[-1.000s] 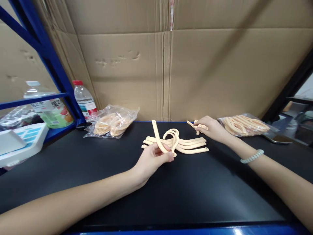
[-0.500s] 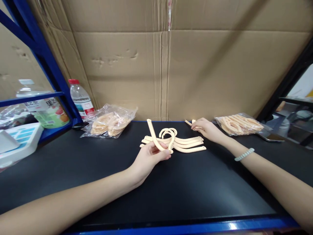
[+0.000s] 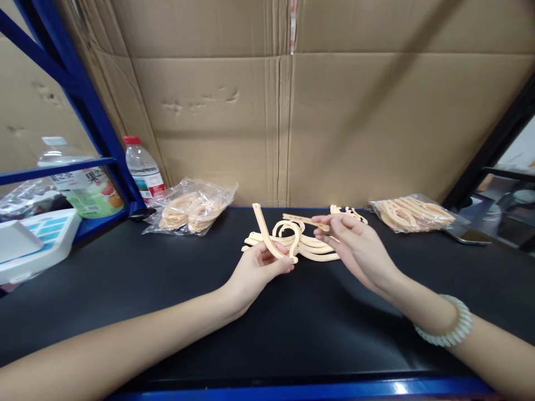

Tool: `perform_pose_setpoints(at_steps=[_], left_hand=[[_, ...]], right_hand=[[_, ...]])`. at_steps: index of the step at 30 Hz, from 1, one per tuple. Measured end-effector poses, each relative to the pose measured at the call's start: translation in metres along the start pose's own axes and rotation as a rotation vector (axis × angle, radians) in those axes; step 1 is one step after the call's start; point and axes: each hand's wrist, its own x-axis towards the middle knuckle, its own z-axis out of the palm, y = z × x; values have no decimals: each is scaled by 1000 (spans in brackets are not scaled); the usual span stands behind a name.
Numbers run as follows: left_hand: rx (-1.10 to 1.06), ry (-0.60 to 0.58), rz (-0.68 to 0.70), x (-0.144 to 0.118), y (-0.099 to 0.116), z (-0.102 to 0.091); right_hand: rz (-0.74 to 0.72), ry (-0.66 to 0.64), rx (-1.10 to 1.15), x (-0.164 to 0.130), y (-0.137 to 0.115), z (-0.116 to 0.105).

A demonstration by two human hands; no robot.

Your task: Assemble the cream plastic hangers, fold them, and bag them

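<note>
L hand [image 3: 257, 275] fingers clamped on pale curved pc [image 3: 261, 224] at low end, mid black table [image 3: 251, 351], prob. so long arm sticks up clear; R hand [image 3: 361, 245] fingertips clamp thin strip [image 3: 304, 220] by one end, prob. ditto, blocking part of pile [image 3: 320, 257] behind, & can't tell whose curl [image 3: 297, 238] that is.

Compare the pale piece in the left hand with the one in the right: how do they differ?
Shape: the left-hand piece is plainly curved, while the right-hand piece looks straight from this angle.
Pose: the left-hand piece's free end slants steeply up; the right-hand piece is nearly level, its free end pointing left.
Shared: both are pale; the left hand grips one, the right hand the other.
</note>
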Motion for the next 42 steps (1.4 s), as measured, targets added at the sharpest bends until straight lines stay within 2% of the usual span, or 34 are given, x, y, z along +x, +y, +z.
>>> perform_pose_setpoints(at_steps=[4,6,12,18,21,31,42], left_hand=[[52,-72,40,1,-1,-2],[71,-95,43,1,-1,-2],[84,-73,38,-1,2,0],[114,-88,84,-2,2,0],[114,-92,87,-2,0,-2],[64,-66,88,0,-1,-1],[76,-125,72,-2,0,2]], right_hand=[[113,-63,-35,-9,14,9],[121,-70,-39,-13,19,11],[104,21,74,-14,19,10],[173,-23,221,-9,22,7],[183,-63,174,-11,22,9],[150,-188,-184,-11,25,9],[135,-317,-179,-13,26,12]])
